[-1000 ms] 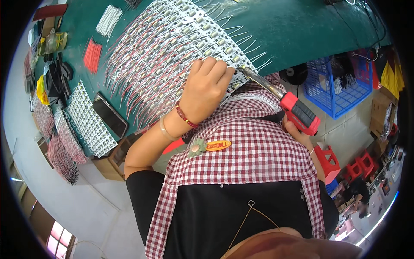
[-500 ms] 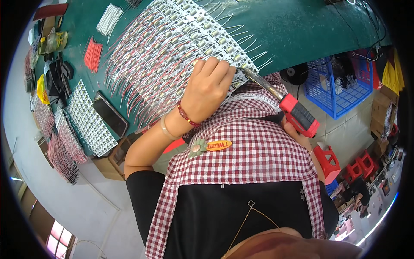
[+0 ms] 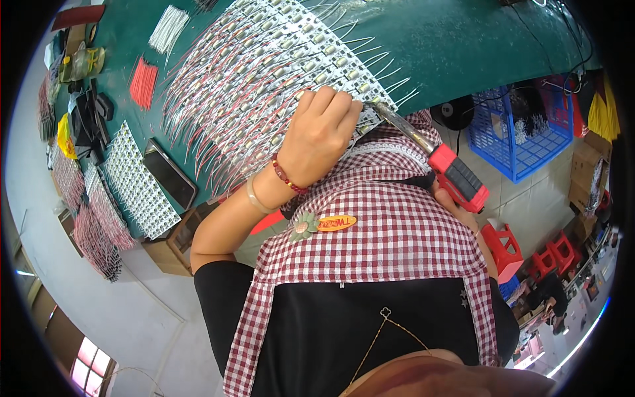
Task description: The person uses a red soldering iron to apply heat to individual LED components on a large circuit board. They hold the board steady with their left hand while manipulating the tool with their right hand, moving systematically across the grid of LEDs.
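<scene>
A large white panel of small circuit boards [image 3: 340,63], with rows of red and white wires, lies at the near edge of the green table. Over its near right corner my left hand [image 3: 317,129] rests with fingers curled together. Their tips are hidden behind the knuckles, so what they pinch cannot be made out. My right hand [image 3: 451,200] is closed around a soldering iron [image 3: 458,177] with a red and black handle. Its metal barrel points up and left, and the tip is at the panel's corner beside my left fingers.
Bundles of red wires [image 3: 142,83] and white wires [image 3: 169,30] lie on the green table [image 3: 456,40]. Farther left are a phone [image 3: 170,175], a second board panel [image 3: 135,182] and wired boards [image 3: 99,241]. A blue crate [image 3: 519,132] and red stools [image 3: 501,250] stand right.
The soldering iron's handle has shifted very slightly. Both hands and the panel stay practically where they were.
</scene>
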A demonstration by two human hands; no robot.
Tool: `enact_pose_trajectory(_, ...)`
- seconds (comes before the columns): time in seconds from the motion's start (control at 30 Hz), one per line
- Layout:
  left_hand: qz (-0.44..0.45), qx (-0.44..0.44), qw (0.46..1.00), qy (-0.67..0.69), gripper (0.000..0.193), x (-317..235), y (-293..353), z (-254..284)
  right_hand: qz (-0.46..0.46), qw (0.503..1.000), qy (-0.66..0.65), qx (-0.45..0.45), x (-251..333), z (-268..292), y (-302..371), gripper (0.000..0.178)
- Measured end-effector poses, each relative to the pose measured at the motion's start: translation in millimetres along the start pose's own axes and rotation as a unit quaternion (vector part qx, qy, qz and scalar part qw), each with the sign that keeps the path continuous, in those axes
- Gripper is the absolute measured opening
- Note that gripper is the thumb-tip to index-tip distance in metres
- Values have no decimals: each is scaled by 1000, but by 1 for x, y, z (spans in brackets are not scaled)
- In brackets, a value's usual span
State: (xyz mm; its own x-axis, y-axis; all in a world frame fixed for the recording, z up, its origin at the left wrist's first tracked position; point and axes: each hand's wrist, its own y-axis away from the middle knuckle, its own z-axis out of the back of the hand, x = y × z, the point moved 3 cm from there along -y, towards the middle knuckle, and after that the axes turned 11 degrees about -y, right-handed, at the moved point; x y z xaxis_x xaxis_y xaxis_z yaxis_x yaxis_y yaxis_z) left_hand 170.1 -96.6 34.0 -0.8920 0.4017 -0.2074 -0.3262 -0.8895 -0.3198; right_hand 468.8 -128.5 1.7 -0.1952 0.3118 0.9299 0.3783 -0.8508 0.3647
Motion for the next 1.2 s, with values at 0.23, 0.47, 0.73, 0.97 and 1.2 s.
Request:
enact_pose_trajectory(0.23,2,-2,1000,-9,29,-1,1,-1,37,996,74,15,-28,13,8,22)
enact_pose_trajectory(0.47,-2,-4,1000,-13,29,-1,0,0,-7,999,22,22,-17,10,6,20)
enact_pose_trajectory(0.73,-3,1,1000,-8,29,0,1,0,10,1000,-3,-11,-11,3,6,18)
enact_pose_trajectory(0.97,-9,0,1000,-13,28,-1,0,-1,-35,977,-208,-30,18,-7,5,19)
enact_pose_trajectory(1.2,-16,7,996,-90,26,-4,2,1,-32,975,-215,-41,20,-7,5,30)
